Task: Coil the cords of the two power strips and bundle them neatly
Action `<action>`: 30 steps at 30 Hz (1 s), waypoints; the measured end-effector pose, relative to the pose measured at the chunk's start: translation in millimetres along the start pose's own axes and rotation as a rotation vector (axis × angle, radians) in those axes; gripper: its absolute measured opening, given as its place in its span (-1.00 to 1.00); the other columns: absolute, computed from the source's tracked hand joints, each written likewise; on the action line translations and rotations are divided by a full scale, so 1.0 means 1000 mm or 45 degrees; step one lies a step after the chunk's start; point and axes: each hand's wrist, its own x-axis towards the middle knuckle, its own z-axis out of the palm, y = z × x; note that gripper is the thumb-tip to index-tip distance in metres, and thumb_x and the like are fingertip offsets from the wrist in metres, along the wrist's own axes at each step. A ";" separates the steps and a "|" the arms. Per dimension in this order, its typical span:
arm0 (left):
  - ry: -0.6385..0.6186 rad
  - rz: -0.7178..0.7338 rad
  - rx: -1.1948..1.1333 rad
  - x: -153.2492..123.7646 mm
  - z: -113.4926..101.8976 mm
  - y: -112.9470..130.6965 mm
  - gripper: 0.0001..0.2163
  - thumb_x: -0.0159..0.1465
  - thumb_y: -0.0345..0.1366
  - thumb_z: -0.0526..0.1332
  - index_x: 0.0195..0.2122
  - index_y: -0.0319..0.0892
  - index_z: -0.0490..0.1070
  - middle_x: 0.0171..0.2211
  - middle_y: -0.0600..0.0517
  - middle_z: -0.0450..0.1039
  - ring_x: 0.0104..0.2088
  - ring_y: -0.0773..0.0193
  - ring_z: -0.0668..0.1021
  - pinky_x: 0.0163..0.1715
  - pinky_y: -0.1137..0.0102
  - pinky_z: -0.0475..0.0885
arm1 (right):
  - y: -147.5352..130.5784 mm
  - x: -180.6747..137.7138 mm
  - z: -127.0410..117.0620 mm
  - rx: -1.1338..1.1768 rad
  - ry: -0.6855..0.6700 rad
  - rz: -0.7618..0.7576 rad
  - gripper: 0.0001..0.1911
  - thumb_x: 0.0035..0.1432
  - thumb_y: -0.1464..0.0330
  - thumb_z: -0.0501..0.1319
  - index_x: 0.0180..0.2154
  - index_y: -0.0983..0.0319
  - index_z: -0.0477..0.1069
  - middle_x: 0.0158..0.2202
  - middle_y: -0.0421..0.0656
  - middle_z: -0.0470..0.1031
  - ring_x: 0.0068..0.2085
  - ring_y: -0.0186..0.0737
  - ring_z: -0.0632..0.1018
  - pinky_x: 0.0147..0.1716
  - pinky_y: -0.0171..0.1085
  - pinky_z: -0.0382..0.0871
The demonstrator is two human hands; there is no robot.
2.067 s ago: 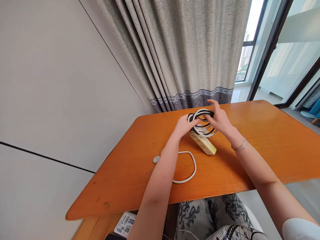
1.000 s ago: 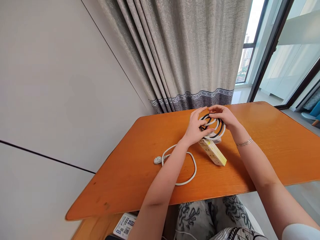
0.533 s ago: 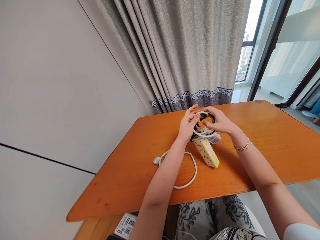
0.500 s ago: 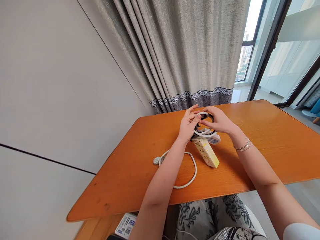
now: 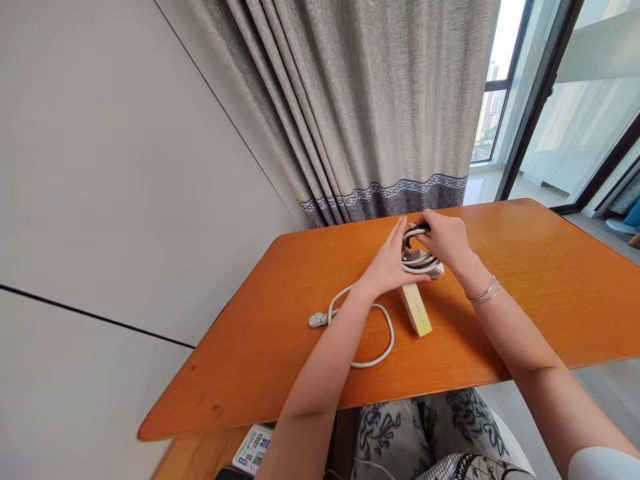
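While both hands, left hand (image 5: pixel 387 267) and right hand (image 5: pixel 445 239), grip the cord coil (image 5: pixel 419 261) (centre frame), keep loops tight above the power strip (image 5: pixel 416 309).

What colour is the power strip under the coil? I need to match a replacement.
Pale yellow-cream power strip, seen in the head view.

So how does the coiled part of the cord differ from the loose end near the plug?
The coiled cord is bunched in tight loops with black and white strands, gripped by the right hand with the left hand against it. The loose cord lies in one wide open loop flat on the table, untouched, ending at the plug. Both include white cable.
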 end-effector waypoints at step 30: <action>0.186 0.408 -0.614 0.009 -0.012 -0.016 0.08 -0.22 0.37 0.44 0.29 -0.13 0.36 0.20 -0.27 0.49 0.22 -0.15 0.52 0.23 0.07 0.41 | -0.018 0.003 0.002 1.816 0.360 0.429 -0.46 -0.15 0.20 0.51 -0.51 0.15 0.11 -0.60 -0.42 0.20 -0.56 -0.46 0.41 -0.55 -0.44 0.34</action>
